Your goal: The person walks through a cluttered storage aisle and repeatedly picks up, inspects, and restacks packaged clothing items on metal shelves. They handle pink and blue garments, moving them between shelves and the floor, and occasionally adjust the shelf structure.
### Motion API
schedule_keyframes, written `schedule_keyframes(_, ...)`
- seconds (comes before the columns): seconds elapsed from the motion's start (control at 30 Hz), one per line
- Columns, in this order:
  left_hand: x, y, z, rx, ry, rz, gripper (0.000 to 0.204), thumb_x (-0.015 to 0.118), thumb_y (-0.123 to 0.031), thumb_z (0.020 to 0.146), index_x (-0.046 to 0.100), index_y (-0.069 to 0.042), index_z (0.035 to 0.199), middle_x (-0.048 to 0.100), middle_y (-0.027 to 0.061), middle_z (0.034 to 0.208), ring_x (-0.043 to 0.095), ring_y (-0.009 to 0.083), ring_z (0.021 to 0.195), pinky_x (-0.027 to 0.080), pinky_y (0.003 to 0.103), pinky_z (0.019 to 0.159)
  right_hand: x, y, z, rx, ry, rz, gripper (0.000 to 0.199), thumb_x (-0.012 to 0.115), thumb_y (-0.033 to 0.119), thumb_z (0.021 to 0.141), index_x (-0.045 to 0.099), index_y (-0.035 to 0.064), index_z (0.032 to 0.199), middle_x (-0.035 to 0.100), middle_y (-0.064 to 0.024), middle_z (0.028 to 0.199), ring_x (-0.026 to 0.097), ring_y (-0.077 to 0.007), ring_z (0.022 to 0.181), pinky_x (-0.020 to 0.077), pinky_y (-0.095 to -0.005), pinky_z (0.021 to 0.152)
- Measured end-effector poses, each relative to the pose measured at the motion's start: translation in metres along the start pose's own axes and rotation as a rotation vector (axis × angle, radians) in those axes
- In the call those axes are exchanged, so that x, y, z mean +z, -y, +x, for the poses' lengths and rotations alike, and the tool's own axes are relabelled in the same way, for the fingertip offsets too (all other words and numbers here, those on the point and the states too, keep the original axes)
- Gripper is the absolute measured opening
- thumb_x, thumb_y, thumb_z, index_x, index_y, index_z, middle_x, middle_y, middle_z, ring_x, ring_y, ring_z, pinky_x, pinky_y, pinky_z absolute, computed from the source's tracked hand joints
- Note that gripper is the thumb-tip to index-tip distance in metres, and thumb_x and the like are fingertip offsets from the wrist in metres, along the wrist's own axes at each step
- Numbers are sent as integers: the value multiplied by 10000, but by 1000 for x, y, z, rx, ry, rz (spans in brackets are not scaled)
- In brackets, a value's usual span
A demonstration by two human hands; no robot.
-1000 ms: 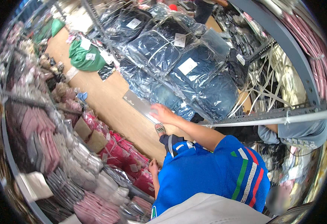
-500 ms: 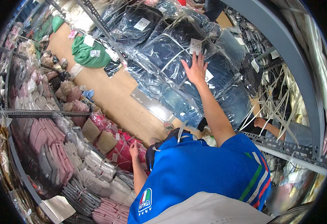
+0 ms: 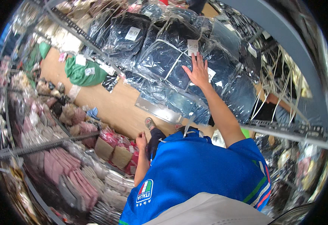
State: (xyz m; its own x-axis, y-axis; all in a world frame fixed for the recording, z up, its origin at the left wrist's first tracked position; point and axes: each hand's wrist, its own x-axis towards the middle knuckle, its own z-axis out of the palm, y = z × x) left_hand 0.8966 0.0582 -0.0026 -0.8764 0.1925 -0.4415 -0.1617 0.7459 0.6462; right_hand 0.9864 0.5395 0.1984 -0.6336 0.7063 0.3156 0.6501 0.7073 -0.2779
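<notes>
- Right hand (image 3: pixel 197 71) up high, fingers spread wide and flat, pressing on a dark blue folded garment in a clear plastic bag (image 3: pixel 171 60); nothing gripped.
- Bag under the palm and fingertips, stretching out to the left of the hand, with a small white label (image 3: pixel 192 47) just above the fingers.
- More bagged dark clothes (image 3: pixel 126 35) stacked beside it on the grey metal shelf (image 3: pixel 283 129) (all shiny wrap).
- Left hand (image 3: pixel 141 139) down low by the hip, fingers loosely curled, holding nothing.
- Green bag (image 3: pixel 83 73) on the wooden floor (image 3: pixel 115 105), well apart.
- Pink folded clothes (image 3: pixel 74 176) on lower left racks.
</notes>
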Motion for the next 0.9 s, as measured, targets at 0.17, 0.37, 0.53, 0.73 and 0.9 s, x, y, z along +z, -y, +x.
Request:
schedule_keyframes(0.17, -23, -133, 72, 327, 162, -61, 398, 588, -336, 938, 652, 41, 1052, 682, 200, 1024, 642, 283, 981, 468, 357, 901, 3, 5, -1, 26, 0, -46, 833, 466, 624, 904, 269, 59, 1484, 245, -220, 1531, 243, -359, 1421, 169, -524, 1150)
schedule_keyframes(0.37, -56, -324, 82, 956, 230, -129, 353, 494, -218, 996, 579, 23, 1239, 577, 195, 1293, 475, 308, 1282, 356, 368, 1058, -9, 32, -16, 154, -111, -130, 781, 468, 600, 909, 349, 55, 1455, 258, -239, 1522, 249, -376, 1416, 202, -554, 1131)
schedule_keyframes(0.53, -53, -446, 61, 1397, 74, -2, 332, 457, -124, 992, 549, -30, 1297, 547, 140, 1352, 422, 322, 1341, 305, 441, 1105, -33, 63, -74, 271, -185, -65, 749, 542, 519, 908, 341, 55, 1460, 302, -240, 1504, 264, -385, 1410, 198, -561, 1124)
schedule_keyframes(0.73, -3, -525, 86, 1692, 164, 305, 404, 492, -95, 946, 515, -100, 1349, 540, 84, 1364, 472, 291, 1296, 324, 479, 1090, -51, 39, -143, 453, -225, -5, 705, 554, 449, 927, 336, 39, 1457, 316, -233, 1498, 266, -397, 1404, 193, -553, 1127)
schedule_keyframes(0.9, 23, -533, 125, 1641, 312, 644, 783, 602, -489, 881, 265, -146, 1500, 451, 159, 1435, 432, 299, 1329, 280, 565, 1094, -52, 37, -193, 631, -287, 198, 692, 553, 386, 944, 300, 10, 1466, 315, -238, 1497, 276, -410, 1395, 197, -522, 1132)
